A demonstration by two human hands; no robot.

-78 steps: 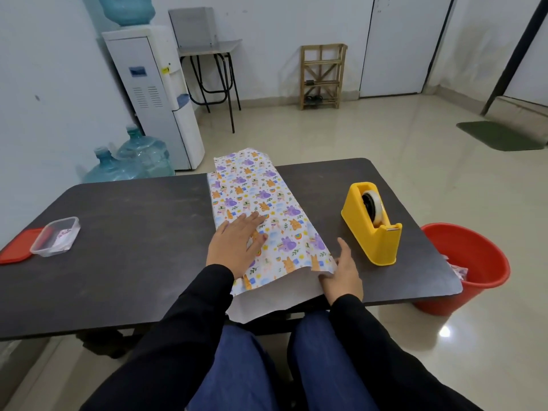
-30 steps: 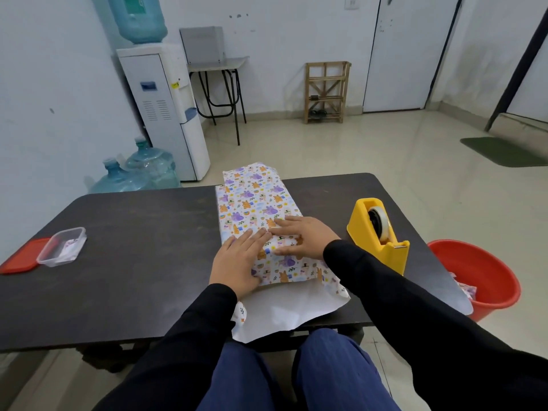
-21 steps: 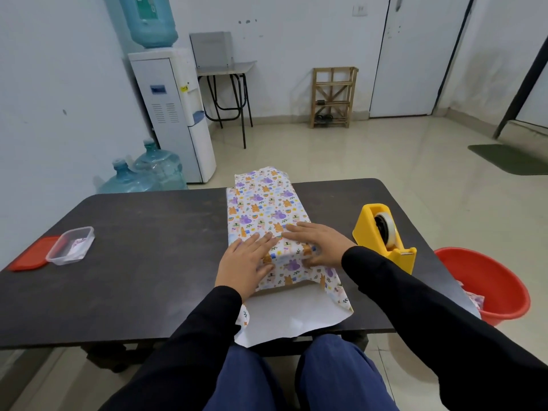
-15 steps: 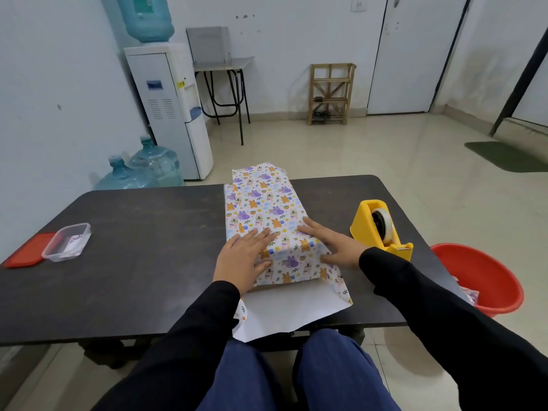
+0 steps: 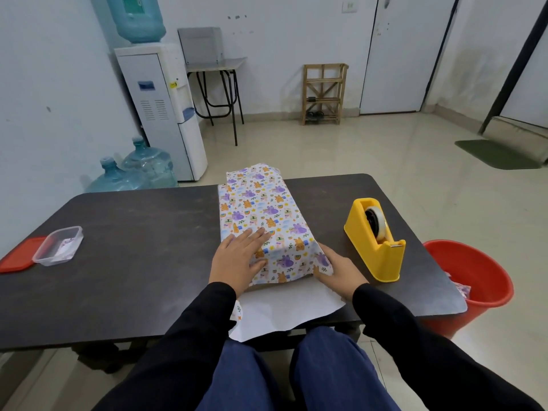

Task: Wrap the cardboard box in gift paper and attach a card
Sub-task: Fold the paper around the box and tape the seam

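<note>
Gift paper [image 5: 264, 215] printed with small cartoon animals is folded over a long box shape in the middle of the dark desk [image 5: 133, 232], its length running away from the person. The cardboard box itself is hidden beneath the paper. At the near end the paper's white underside lies spread flat on the desk and hangs over the edge above the person's knees.

The left grip [image 5: 237, 259] lies palm down on the near left part of the wrapped top, fingers straight and spread, pressing the paper flat. The right grip [image 5: 338, 271] sits against the near right corner of the parcel, down at desk level. A loose paper flap covers its fingers, so it cannot be told whether they pinch the paper or only touch it.

A yellow tape dispenser [image 5: 376, 241] stands just right of the right grip. A clear plastic container [image 5: 57, 246] and its red lid [image 5: 16, 258] lie at the desk's far left. A red bucket [image 5: 477, 277] stands on the floor to the right.
</note>
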